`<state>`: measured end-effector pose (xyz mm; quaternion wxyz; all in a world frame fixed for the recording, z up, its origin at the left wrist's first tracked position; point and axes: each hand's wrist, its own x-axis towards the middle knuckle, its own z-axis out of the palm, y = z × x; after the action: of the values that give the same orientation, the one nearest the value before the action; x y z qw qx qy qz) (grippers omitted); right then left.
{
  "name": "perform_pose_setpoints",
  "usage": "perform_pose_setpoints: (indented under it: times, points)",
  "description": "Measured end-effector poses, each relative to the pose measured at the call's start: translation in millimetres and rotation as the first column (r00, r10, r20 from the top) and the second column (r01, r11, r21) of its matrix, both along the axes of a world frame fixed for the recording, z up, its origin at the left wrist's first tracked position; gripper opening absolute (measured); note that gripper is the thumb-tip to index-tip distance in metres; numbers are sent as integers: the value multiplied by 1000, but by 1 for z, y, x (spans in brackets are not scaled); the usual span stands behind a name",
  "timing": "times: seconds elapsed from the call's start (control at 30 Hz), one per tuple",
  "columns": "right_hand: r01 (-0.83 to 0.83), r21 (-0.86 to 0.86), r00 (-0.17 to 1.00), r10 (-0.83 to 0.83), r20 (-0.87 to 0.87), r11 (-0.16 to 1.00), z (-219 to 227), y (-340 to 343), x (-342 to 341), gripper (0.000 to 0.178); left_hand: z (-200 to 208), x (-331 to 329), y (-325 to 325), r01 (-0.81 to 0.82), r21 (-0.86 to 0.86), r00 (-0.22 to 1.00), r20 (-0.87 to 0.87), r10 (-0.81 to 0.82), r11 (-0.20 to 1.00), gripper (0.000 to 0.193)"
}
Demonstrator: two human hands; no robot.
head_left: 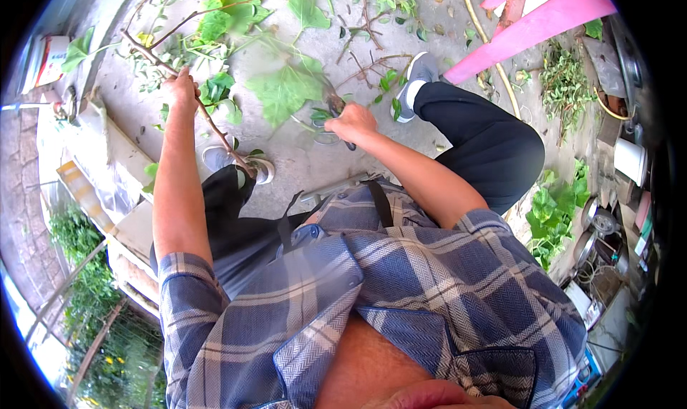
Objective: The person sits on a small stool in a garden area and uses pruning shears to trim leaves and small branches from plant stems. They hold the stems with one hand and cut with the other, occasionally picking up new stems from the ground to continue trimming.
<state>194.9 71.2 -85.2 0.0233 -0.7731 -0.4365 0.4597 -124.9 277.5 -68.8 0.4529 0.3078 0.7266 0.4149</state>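
My left hand [180,90] is closed around a thin brown branch [215,126]. The branch forks beyond my fist, and its lower end reaches down beside my left shoe [263,170]. Closer to the middle, my right hand [352,124] grips a dark-handled tool [335,105]. The handle's end shows below the fist; the tool's far end is blurred, so its kind is unclear. A large green leaf [286,90] appears between the two hands, partly smeared. Several cut twigs [366,72] with small leaves lie past my right hand.
Pink strips [529,33] slant across the far right, near a long pale stick [494,47]. Leafy cuttings [562,87] and a white container [630,160] are at the right. A plastic-covered object [118,158] stands at the left. My right shoe [422,72] rests on the concrete.
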Motion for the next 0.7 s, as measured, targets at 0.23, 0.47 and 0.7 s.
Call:
perform_pose_setpoints:
  times: [0.23, 0.47, 0.7]
  points:
    - [-124, 38, 992, 123, 20, 992, -73, 29, -26, 62, -63, -22, 39, 58, -63, 998, -11, -58, 996, 17]
    - [432, 267, 889, -456, 36, 862, -121, 47, 38, 44, -106, -44, 79, 126, -267, 493, -819, -294, 956, 57]
    - [619, -19, 737, -573, 359, 785, -146, 62, 134, 42, -130, 106, -2, 542, -106, 811, -196, -552, 834, 35]
